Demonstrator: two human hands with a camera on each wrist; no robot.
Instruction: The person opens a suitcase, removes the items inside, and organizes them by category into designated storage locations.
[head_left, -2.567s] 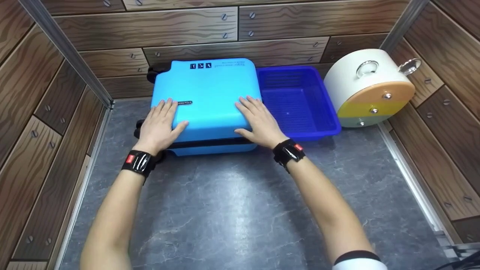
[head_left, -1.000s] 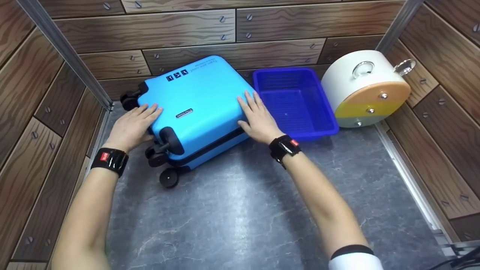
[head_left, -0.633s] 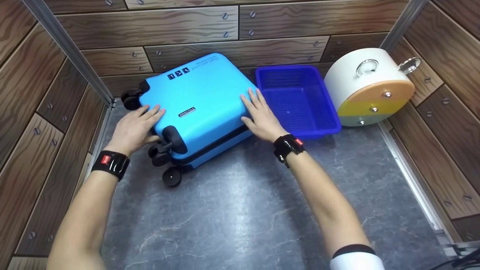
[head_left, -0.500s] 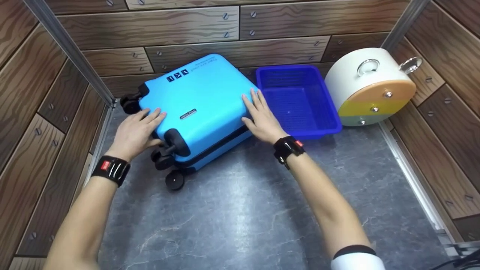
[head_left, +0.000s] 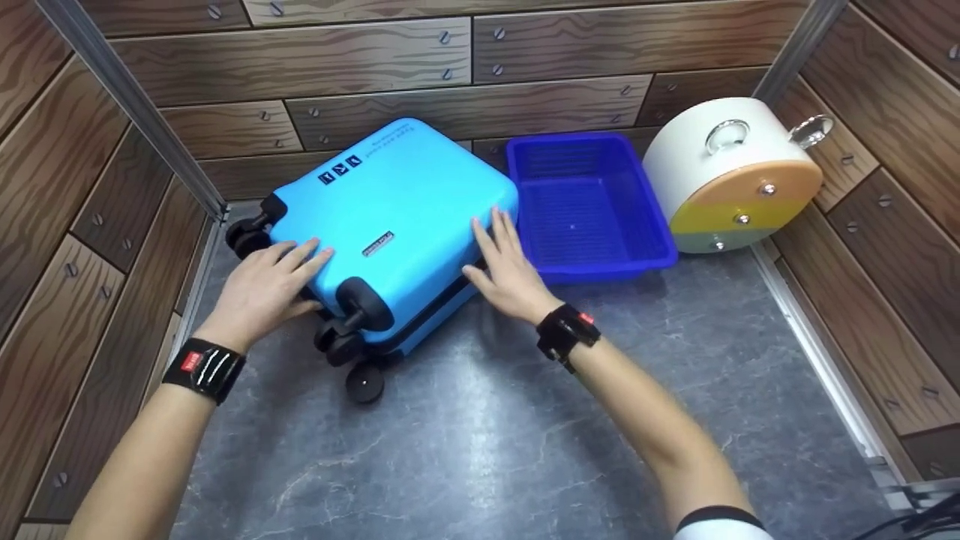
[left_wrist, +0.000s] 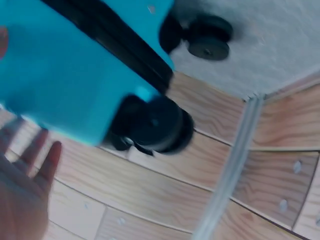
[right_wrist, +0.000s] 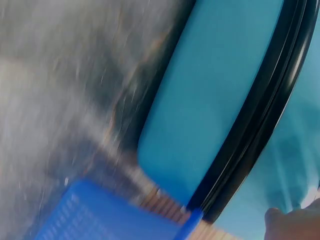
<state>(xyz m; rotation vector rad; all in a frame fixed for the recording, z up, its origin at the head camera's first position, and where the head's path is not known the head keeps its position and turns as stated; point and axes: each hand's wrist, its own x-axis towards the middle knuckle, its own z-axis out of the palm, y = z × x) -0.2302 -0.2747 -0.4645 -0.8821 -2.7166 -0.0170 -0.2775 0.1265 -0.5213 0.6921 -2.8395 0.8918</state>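
A light blue hard-shell suitcase (head_left: 397, 202) lies flat on the floor in the head view, turned at an angle, its black wheels (head_left: 365, 382) toward the left and front. My left hand (head_left: 262, 289) rests on its wheeled end, fingertips over the top edge and thumb low beside a wheel. On the near right corner, my right hand (head_left: 506, 270) touches the side with its fingers spread and straight. The left wrist view shows the suitcase's wheeled end and part of my left hand (left_wrist: 25, 185). In the right wrist view, a black seam (right_wrist: 255, 115) runs along the suitcase's side.
A dark blue plastic basket (head_left: 592, 217) stands right beside the suitcase. Farther right is a white round cabinet (head_left: 735, 165) with orange, yellow and green drawer fronts and metal handles. Wood-patterned walls (head_left: 375, 67) enclose the grey marbled floor (head_left: 465, 435).
The suitcase was lying straight, then turned, its wheeled end swinging toward me. Over the last half second it turned slightly more and came nearer. Both hands moved with it. Basket and cabinet stayed put.
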